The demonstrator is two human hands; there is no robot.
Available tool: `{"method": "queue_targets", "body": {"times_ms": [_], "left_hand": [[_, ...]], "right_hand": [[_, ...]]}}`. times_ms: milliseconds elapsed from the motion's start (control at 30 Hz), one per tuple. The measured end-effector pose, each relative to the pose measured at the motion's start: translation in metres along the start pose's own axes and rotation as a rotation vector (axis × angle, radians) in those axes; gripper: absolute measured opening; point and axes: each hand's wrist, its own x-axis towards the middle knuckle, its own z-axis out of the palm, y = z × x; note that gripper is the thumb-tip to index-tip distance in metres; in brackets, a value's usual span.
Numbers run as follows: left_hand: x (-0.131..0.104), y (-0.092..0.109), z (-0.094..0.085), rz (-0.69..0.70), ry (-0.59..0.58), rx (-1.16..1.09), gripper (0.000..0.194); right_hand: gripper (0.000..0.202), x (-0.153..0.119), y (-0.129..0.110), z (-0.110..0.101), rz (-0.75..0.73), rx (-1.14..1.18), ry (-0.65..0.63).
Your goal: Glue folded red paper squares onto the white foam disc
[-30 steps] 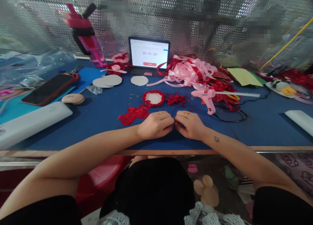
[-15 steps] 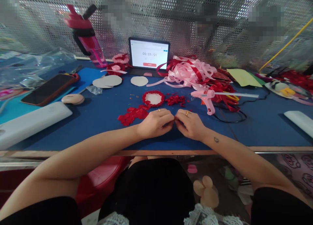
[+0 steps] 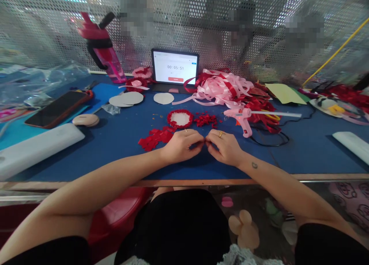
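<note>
Close together above the blue table, my left hand [image 3: 184, 145] and my right hand [image 3: 224, 146] meet at the fingertips. Both are pinched closed, and whatever lies between the fingers is hidden. Just beyond them is a white disc edged with red ribbon pieces [image 3: 180, 119]. Beside it on the right is a small heap of red folded bits [image 3: 205, 120]. Flat red ribbon squares [image 3: 155, 138] lie to the left, partly behind my left hand. A pink glue gun [image 3: 243, 119] with a clear glue stick rests right of my right hand.
A tablet [image 3: 175, 68] showing a timer stands at the back. Pink and red ribbons [image 3: 221, 86] are piled beside it. White paper discs [image 3: 163, 99], a phone [image 3: 59, 108], a white bar-shaped case [image 3: 40, 147] and a pink bottle [image 3: 106, 57] occupy the left. The glue gun's cord [image 3: 271, 144] curls rightward.
The view has tilted slightly, so the table sits a little lower in the picture. My hands keep the same pinched pose, fingertips together.
</note>
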Motion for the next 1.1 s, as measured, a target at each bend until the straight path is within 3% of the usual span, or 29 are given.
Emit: {"method": "queue_targets", "body": {"times_ms": [267,600,900,1100], "left_hand": [[-0.003,0.001,0.003,0.02,-0.037,0.041,0.012],[0.005,0.003,-0.01,-0.265,0.0,-0.188,0.008],[0.004,0.003,-0.007,-0.281,-0.047,-0.199,0.011],[0.006,0.0,-0.007,-0.311,-0.133,-0.273,0.017]], "right_hand": [[0.013,-0.001,-0.003,0.004,-0.016,-0.045,-0.002],[0.012,0.001,-0.001,-0.006,0.09,0.057,0.082],[0.01,0.002,-0.002,-0.004,0.065,0.033,0.087],[0.01,0.002,0.001,-0.006,0.131,0.082,0.084]]}}
